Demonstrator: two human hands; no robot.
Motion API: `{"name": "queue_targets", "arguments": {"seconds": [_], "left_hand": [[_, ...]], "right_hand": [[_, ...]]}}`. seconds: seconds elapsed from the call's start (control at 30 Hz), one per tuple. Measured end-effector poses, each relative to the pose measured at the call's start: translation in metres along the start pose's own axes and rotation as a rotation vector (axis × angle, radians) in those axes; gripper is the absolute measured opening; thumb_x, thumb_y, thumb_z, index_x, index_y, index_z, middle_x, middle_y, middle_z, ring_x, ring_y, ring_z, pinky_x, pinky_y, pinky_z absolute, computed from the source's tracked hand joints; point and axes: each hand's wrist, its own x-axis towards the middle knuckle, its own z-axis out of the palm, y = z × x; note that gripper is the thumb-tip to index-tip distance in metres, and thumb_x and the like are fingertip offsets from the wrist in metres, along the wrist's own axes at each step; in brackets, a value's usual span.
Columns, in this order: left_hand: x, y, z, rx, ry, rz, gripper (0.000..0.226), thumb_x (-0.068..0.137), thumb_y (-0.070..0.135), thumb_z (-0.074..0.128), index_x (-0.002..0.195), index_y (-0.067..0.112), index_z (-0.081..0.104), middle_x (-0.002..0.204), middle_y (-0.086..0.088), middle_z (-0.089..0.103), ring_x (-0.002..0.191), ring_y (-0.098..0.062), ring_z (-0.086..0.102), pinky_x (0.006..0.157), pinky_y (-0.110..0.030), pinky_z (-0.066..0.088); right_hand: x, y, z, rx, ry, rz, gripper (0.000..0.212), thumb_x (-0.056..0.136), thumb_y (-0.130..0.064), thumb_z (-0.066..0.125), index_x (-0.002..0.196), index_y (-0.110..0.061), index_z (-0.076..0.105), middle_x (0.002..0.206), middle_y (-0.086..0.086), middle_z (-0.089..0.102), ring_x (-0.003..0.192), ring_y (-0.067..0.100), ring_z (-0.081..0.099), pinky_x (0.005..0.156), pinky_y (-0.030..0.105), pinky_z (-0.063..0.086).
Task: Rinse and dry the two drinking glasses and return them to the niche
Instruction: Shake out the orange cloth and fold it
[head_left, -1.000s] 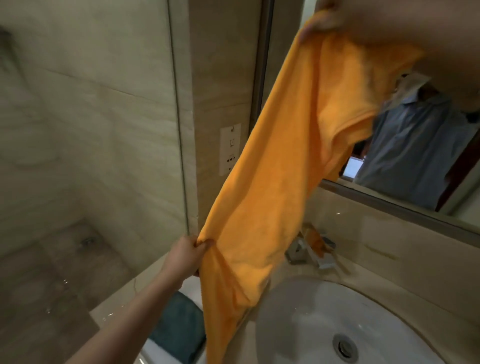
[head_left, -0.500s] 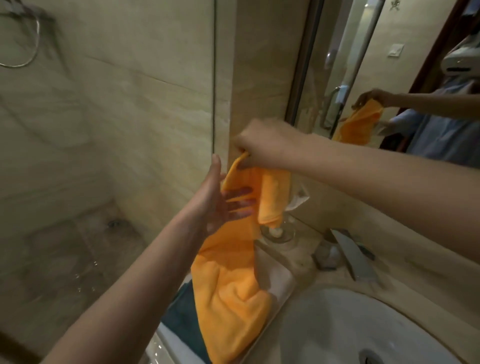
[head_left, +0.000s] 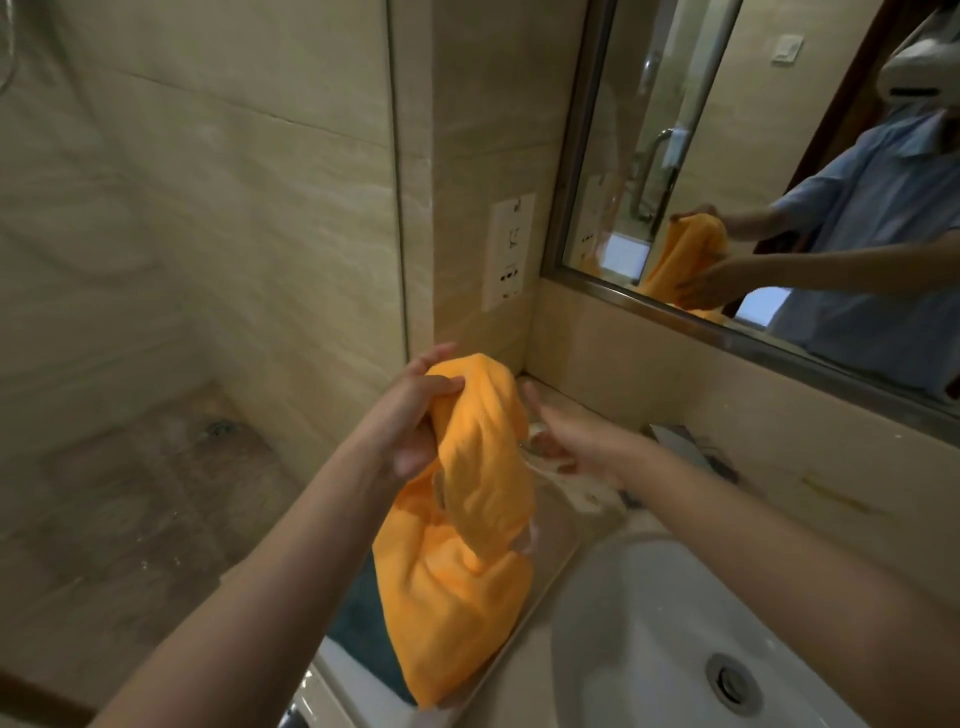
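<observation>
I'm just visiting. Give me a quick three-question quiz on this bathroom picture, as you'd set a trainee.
1. True or false: the left hand grips the orange towel.
2. What does the right hand do? A grips the towel; B reaches open-fingered beside it; C rests in the sink.
3. Fill in: the wall socket sits left of the ___.

Key: 1 true; 2 B; 3 mirror.

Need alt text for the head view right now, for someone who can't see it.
The left hand grips a bunched orange towel above the counter beside a white sink. The right hand, fingers straight, reaches behind the towel; a mirror reflects the person.
</observation>
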Motion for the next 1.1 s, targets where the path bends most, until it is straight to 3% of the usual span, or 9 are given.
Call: {"name": "queue_targets", "arguments": {"seconds": [0.13, 0.23, 0.33, 0.43, 0.57, 0.7, 0.8, 1.0, 1.1], "left_hand": [[0.004, -0.007, -0.004, -0.147, 0.003, -0.057, 0.038, 0.091, 0.001, 0.044, 0.124, 0.018, 0.052, 0.105, -0.014, 0.054, 0.102, -0.03, 0.054, 0.076, -0.037, 0.056], [0.0, -0.009, -0.008, -0.086, -0.014, -0.064, 0.031, 0.091, 0.003, 0.045, 0.113, 0.022, 0.056, 0.1, -0.012, 0.055, 0.095, -0.027, 0.055, 0.068, -0.034, 0.055], [-0.005, -0.003, -0.018, 0.191, -0.059, -0.037, 0.031, 0.092, 0.004, 0.046, 0.112, 0.026, 0.054, 0.098, -0.005, 0.054, 0.086, -0.021, 0.055, 0.066, -0.032, 0.054], [-0.001, 0.007, -0.035, 0.56, 0.046, 0.054, 0.039, 0.093, 0.005, 0.046, 0.121, 0.033, 0.049, 0.101, 0.003, 0.049, 0.087, -0.018, 0.053, 0.064, -0.03, 0.049], [0.01, 0.014, -0.049, 0.813, 0.212, 0.185, 0.039, 0.095, 0.012, 0.046, 0.128, 0.032, 0.043, 0.109, -0.003, 0.044, 0.086, -0.019, 0.049, 0.072, -0.035, 0.046], [0.011, 0.013, -0.049, 0.77, 0.274, 0.165, 0.036, 0.095, 0.018, 0.047, 0.128, 0.032, 0.045, 0.117, -0.005, 0.043, 0.095, -0.024, 0.049, 0.079, -0.042, 0.043], [0.009, 0.012, -0.049, 0.614, 0.296, 0.132, 0.033, 0.094, 0.023, 0.049, 0.126, 0.032, 0.049, 0.122, -0.007, 0.049, 0.094, -0.024, 0.052, 0.079, -0.043, 0.047], [0.001, 0.016, -0.047, 0.531, 0.262, 0.116, 0.033, 0.094, 0.021, 0.05, 0.123, 0.035, 0.05, 0.124, -0.005, 0.043, 0.096, -0.024, 0.051, 0.079, -0.04, 0.048], [-0.003, 0.019, -0.044, 0.41, 0.275, 0.073, 0.032, 0.093, 0.017, 0.052, 0.119, 0.036, 0.055, 0.127, -0.008, 0.044, 0.099, -0.025, 0.052, 0.073, -0.034, 0.049]], "right_hand": [[0.018, 0.027, 0.018, 0.453, -0.275, 0.103, 0.086, 0.073, -0.082, 0.027, 0.135, -0.025, 0.043, 0.133, 0.007, 0.053, 0.123, 0.028, 0.05, 0.097, 0.043, 0.043], [0.026, 0.03, 0.023, 0.658, -0.311, 0.098, 0.088, 0.066, -0.079, 0.042, 0.129, -0.017, 0.052, 0.121, 0.008, 0.062, 0.114, 0.026, 0.056, 0.096, 0.043, 0.045], [0.026, 0.025, 0.017, 0.737, -0.267, 0.011, 0.075, 0.064, -0.059, 0.061, 0.125, -0.015, 0.055, 0.112, 0.009, 0.065, 0.105, 0.024, 0.059, 0.092, 0.041, 0.048], [0.025, 0.02, 0.002, 0.803, -0.197, -0.061, 0.052, 0.062, -0.038, 0.068, 0.106, -0.014, 0.059, 0.086, 0.005, 0.072, 0.083, 0.019, 0.065, 0.07, 0.035, 0.056], [0.02, 0.013, -0.013, 0.752, -0.303, -0.165, 0.091, 0.028, -0.038, 0.094, 0.11, -0.015, 0.06, 0.092, 0.004, 0.071, 0.079, 0.016, 0.069, 0.065, 0.031, 0.059], [0.011, 0.003, -0.009, 0.45, -0.266, -0.191, 0.072, 0.082, -0.014, 0.067, 0.142, -0.026, 0.028, 0.12, -0.003, 0.056, 0.106, 0.016, 0.056, 0.093, 0.035, 0.047], [0.01, -0.001, -0.003, 0.322, -0.178, -0.199, 0.074, 0.093, -0.015, 0.054, 0.148, -0.032, 0.009, 0.144, -0.002, 0.038, 0.129, 0.026, 0.042, 0.109, 0.051, 0.029], [0.01, -0.019, -0.011, 0.377, 0.003, -0.155, 0.058, 0.095, -0.022, 0.051, 0.146, -0.021, 0.025, 0.142, 0.005, 0.042, 0.118, 0.026, 0.049, 0.096, 0.047, 0.044], [0.007, -0.029, -0.02, 0.426, 0.007, -0.083, 0.047, 0.095, -0.021, 0.052, 0.14, -0.017, 0.038, 0.111, 0.006, 0.057, 0.089, 0.021, 0.056, 0.07, 0.036, 0.048]]}}
